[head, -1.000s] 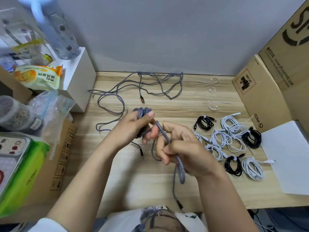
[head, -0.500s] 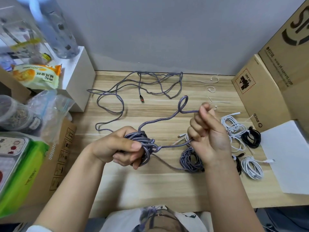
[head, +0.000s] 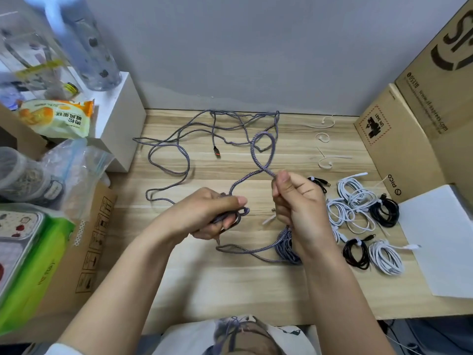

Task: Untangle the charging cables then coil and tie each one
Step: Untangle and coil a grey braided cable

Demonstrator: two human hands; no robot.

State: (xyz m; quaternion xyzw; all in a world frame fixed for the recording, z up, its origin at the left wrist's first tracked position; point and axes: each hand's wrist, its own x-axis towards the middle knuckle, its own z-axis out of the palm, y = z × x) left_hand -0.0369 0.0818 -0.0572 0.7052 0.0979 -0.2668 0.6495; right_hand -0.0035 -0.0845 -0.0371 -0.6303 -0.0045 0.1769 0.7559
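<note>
Over the table [head: 230, 290], the left hand [head: 204, 216] curls its fingers round a bunched grey cable [head: 252, 172]. Just right of it, the right hand [head: 299, 203] pinches that cable's raised loop, fingers curled tight.

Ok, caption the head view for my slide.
Both hands untangling a grey cable beside tied coils.

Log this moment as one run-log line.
left hand: grips grey braided cable bundle | right hand: pinches its raised loop | coiled cables: on table, right | stage: untangling
</note>
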